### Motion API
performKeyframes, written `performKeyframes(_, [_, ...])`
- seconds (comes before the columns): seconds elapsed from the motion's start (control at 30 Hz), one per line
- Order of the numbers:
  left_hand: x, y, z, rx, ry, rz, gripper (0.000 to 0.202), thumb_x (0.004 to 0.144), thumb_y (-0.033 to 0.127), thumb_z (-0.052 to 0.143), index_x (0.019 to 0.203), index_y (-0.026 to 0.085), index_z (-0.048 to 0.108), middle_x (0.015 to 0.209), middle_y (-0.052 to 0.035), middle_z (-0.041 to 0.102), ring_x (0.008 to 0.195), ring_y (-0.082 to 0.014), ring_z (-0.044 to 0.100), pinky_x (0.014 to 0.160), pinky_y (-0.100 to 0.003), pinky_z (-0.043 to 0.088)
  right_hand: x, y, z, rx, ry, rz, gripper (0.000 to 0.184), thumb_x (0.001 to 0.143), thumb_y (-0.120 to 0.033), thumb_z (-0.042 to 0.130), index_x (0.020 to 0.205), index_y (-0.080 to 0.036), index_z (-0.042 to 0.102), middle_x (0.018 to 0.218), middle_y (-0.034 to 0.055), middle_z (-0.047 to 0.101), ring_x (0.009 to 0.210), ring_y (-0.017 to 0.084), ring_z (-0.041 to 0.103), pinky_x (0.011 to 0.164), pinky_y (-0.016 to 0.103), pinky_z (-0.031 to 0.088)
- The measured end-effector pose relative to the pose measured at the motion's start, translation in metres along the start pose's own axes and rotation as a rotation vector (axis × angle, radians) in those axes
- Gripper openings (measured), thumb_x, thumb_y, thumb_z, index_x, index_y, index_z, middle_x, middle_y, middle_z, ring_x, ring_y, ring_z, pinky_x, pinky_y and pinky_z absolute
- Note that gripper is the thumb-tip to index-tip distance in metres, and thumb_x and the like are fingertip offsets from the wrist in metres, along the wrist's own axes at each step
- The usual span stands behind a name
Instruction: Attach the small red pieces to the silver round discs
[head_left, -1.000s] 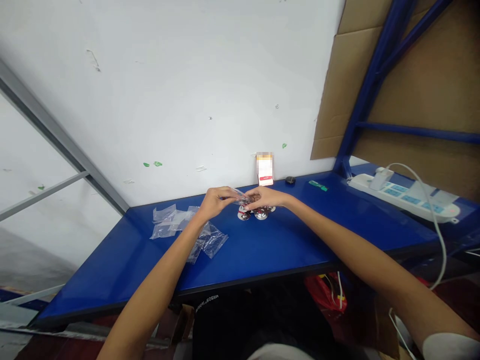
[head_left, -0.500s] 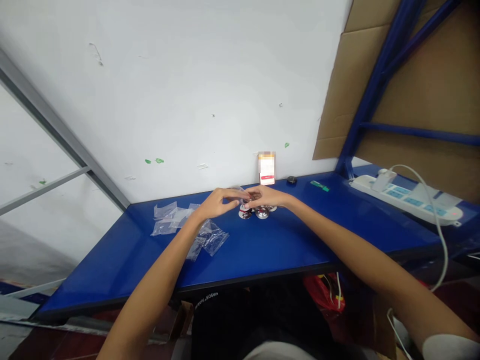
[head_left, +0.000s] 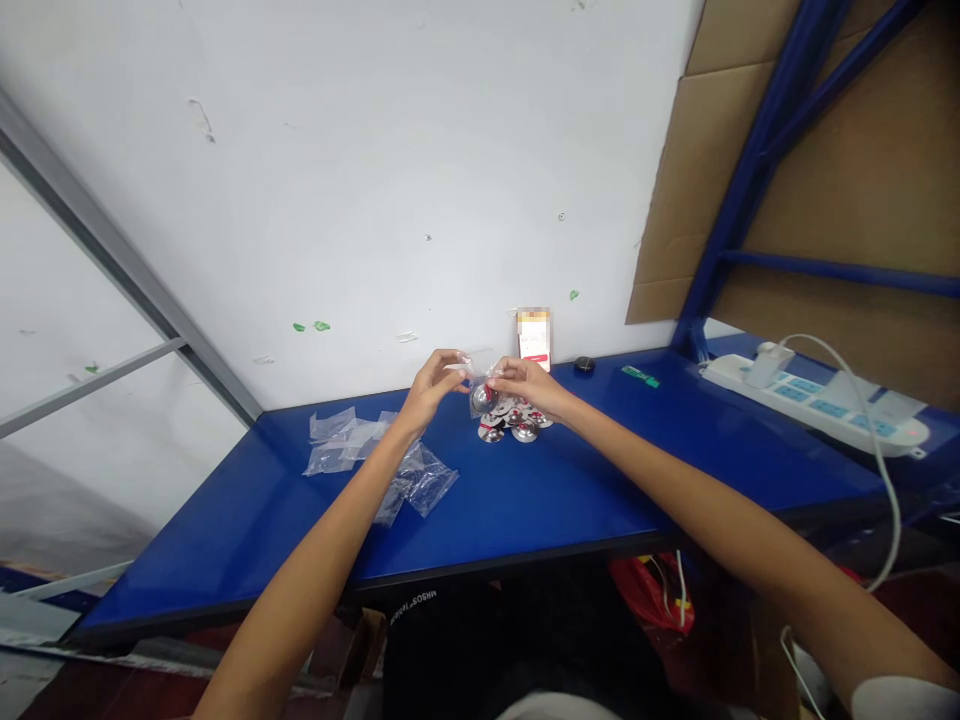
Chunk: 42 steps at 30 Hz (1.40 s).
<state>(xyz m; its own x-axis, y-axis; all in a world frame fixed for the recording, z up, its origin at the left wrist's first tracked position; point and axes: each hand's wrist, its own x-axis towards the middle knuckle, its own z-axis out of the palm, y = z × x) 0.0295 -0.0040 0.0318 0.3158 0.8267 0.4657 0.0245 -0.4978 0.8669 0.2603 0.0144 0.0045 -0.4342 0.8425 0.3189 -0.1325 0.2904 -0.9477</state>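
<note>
My left hand point(head_left: 433, 385) and my right hand point(head_left: 527, 383) meet above the far middle of the blue table point(head_left: 525, 490). Together they pinch the top of a small clear plastic bag point(head_left: 480, 385) with a round silver and red disc inside it. Just below and right of the bag, a little pile of similar silver and red discs point(head_left: 514, 422) lies on the table. Both hands have their fingers closed on the bag's edges.
Several empty clear bags point(head_left: 375, 455) lie left of my hands. A small white and red card point(head_left: 533, 338) leans on the wall, with a black knob point(head_left: 583, 365) and a green item point(head_left: 638, 375) beside it. A white power strip point(head_left: 817, 403) with a cable sits at the right.
Both hands have risen a little off the pile, lifting the clear bag with a disc in it; before, they were low over the discs.
</note>
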Motion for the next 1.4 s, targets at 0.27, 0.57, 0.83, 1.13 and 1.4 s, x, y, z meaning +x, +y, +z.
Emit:
performKeyframes(0.27, [-0.007,-0.006,0.007,0.581,0.233,0.313,0.041,0.095,0.038,0.074,0.13,0.022,0.059,0.122,-0.0119,0.066,0.111,-0.0249,0.064,0.094,-0.038,0.055,0.004,0.016,0.01,-0.145,0.146,-0.06,0.043,0.076,-0.055,0.086,0.089,-0.022,0.063,0.091,0.004,0.075,0.089,0.023,0.072,0.086,0.038,0.056])
performKeyframes(0.57, [-0.007,-0.005,0.007,0.846,0.072,0.314,0.028,0.103,0.039,0.062,0.118,0.021,0.076,0.114,-0.0095,0.078,0.116,-0.0297,0.063,0.103,-0.046,0.051,-0.001,0.014,0.023,0.033,0.159,-0.112,0.044,0.076,-0.053,0.087,0.087,-0.023,0.057,0.087,0.001,0.077,0.082,0.019,0.071,0.073,0.029,0.053])
performKeyframes(0.83, [0.001,-0.017,-0.001,0.362,0.122,0.027,0.033,0.094,0.048,0.07,0.102,0.019,0.083,0.109,-0.0081,0.082,0.101,-0.0264,0.074,0.09,-0.036,0.058,0.0,0.011,0.017,-0.083,0.175,-0.115,0.042,0.083,-0.056,0.081,0.09,-0.024,0.054,0.077,-0.0002,0.076,0.074,0.02,0.072,0.068,0.029,0.053])
performKeyframes(1.13, [0.0,-0.014,-0.003,0.316,0.014,0.0,0.029,0.092,0.041,0.072,0.109,0.018,0.079,0.097,-0.0079,0.082,0.095,-0.0268,0.077,0.088,-0.037,0.059,-0.001,-0.003,0.004,-0.452,0.167,-0.355,0.038,0.088,-0.041,0.08,0.12,-0.026,0.068,0.123,0.0077,0.077,0.111,0.024,0.073,0.101,0.04,0.056])
performKeyframes(1.4, [0.003,-0.019,-0.004,0.085,0.083,-0.119,0.04,0.086,0.046,0.079,0.112,0.016,0.076,0.099,-0.0103,0.079,0.089,-0.0236,0.075,0.084,-0.039,0.063,-0.001,-0.001,0.005,-0.434,0.237,-0.237,0.017,0.092,-0.037,0.073,0.096,-0.022,0.081,0.094,0.0057,0.083,0.09,0.025,0.079,0.085,0.036,0.061])
